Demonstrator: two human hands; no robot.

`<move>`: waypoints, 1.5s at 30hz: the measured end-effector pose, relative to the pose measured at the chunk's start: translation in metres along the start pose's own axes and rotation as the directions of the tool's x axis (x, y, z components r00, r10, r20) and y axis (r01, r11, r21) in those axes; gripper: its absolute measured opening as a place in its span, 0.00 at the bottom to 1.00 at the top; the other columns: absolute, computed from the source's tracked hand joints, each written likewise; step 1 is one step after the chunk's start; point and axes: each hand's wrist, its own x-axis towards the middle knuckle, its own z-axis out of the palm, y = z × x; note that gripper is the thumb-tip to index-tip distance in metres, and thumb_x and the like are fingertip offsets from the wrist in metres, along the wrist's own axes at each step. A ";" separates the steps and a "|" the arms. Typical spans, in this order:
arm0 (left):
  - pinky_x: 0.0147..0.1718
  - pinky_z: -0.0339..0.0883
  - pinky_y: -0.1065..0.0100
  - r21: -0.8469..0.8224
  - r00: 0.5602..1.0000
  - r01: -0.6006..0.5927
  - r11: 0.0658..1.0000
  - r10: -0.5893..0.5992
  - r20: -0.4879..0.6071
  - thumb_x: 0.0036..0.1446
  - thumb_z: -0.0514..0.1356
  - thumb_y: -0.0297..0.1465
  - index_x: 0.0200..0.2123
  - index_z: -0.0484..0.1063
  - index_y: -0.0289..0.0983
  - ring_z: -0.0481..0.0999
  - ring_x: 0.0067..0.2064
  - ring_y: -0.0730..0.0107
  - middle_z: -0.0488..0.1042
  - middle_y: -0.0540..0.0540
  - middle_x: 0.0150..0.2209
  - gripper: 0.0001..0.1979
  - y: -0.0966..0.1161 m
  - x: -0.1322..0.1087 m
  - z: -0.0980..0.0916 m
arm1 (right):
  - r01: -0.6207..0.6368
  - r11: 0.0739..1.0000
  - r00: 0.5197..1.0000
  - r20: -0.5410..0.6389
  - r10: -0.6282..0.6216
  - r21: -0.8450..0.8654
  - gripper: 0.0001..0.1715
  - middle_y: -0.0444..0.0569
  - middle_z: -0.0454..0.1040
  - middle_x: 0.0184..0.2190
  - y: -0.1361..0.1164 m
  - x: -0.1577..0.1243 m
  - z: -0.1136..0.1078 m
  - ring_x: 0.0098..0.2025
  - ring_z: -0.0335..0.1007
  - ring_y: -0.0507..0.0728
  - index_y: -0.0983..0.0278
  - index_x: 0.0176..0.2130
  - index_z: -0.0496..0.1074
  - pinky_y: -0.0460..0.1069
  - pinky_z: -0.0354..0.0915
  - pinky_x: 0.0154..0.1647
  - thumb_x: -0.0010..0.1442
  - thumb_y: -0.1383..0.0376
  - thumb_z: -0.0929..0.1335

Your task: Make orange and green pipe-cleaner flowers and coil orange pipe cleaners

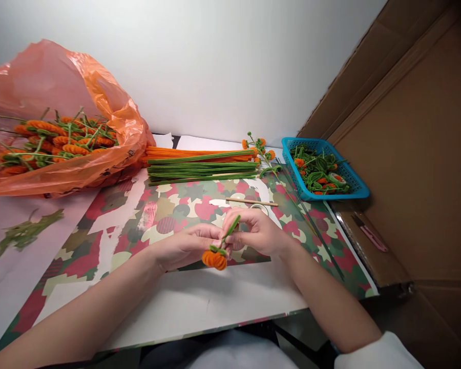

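Observation:
Between my two hands is a pipe-cleaner flower [214, 259] with a coiled orange head, green leaves under it and a short green stem that points up and to the right. My left hand [194, 243] is closed, its thumb and fingers pinching near the base of the head. On the stem side, my right hand [255, 231] is closed too, thumb and fingertips gripping the green stem. The fingertips of both hands meet around the stem, so the exact point of contact is partly hidden. The orange head hangs tilted down toward me.
Orange plastic bag [126, 133] full of similar flowers stands at left. Behind my hands lie green pipe cleaners [203, 171], orange pipe cleaners [200, 154], a thin stick [251, 201] and a tape roll [259, 208]. A flower stem [269, 161], blue basket [353, 192] and pink snips [372, 237] are rightward.

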 end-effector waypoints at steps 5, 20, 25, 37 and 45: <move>0.34 0.61 0.70 0.046 0.976 -0.067 0.997 0.075 -0.203 0.49 0.66 0.40 0.31 0.75 0.35 0.70 0.34 0.69 0.72 0.47 0.31 0.13 0.000 0.002 0.000 | 0.009 0.979 0.992 -0.123 -0.035 -0.206 0.08 0.46 0.71 0.30 0.004 0.002 0.001 0.35 0.67 0.54 0.62 0.32 0.72 0.50 0.65 0.37 0.61 0.61 0.67; 0.30 0.59 0.72 0.361 0.926 -0.108 0.926 0.227 -0.303 0.56 0.61 0.36 0.34 0.68 0.37 0.67 0.33 0.73 0.69 0.51 0.31 0.08 0.001 0.001 0.012 | 0.056 0.766 0.992 -0.053 -0.118 -0.641 0.07 0.43 0.73 0.34 -0.011 -0.004 -0.004 0.41 0.64 0.55 0.60 0.36 0.69 0.53 0.51 0.47 0.64 0.71 0.64; 0.24 0.53 0.74 0.163 0.955 -0.078 0.983 0.121 -0.271 0.53 0.62 0.34 0.30 0.67 0.36 0.64 0.27 0.77 0.67 0.52 0.26 0.08 0.001 0.001 0.009 | 0.150 0.797 0.980 -0.018 -0.198 -0.586 0.07 0.44 0.72 0.33 -0.007 -0.003 -0.004 0.40 0.64 0.54 0.61 0.34 0.68 0.52 0.53 0.45 0.64 0.70 0.64; 0.29 0.63 0.72 -0.167 0.977 0.015 0.986 -0.050 -0.208 0.50 0.62 0.31 0.30 0.72 0.33 0.67 0.28 0.75 0.71 0.48 0.28 0.06 0.000 0.003 0.006 | 0.177 0.750 0.976 0.015 -0.217 -0.637 0.06 0.44 0.75 0.35 0.000 -0.003 -0.006 0.40 0.66 0.56 0.58 0.39 0.70 0.54 0.53 0.48 0.66 0.64 0.63; 0.27 0.60 0.71 0.017 0.937 -0.019 1.000 0.024 -0.349 0.51 0.61 0.33 0.28 0.68 0.35 0.68 0.29 0.73 0.70 0.48 0.28 0.08 0.001 0.003 0.007 | 0.137 0.695 0.966 -0.061 -0.252 -0.706 0.07 0.45 0.74 0.35 0.007 -0.004 0.001 0.41 0.65 0.56 0.60 0.36 0.69 0.53 0.52 0.47 0.64 0.70 0.63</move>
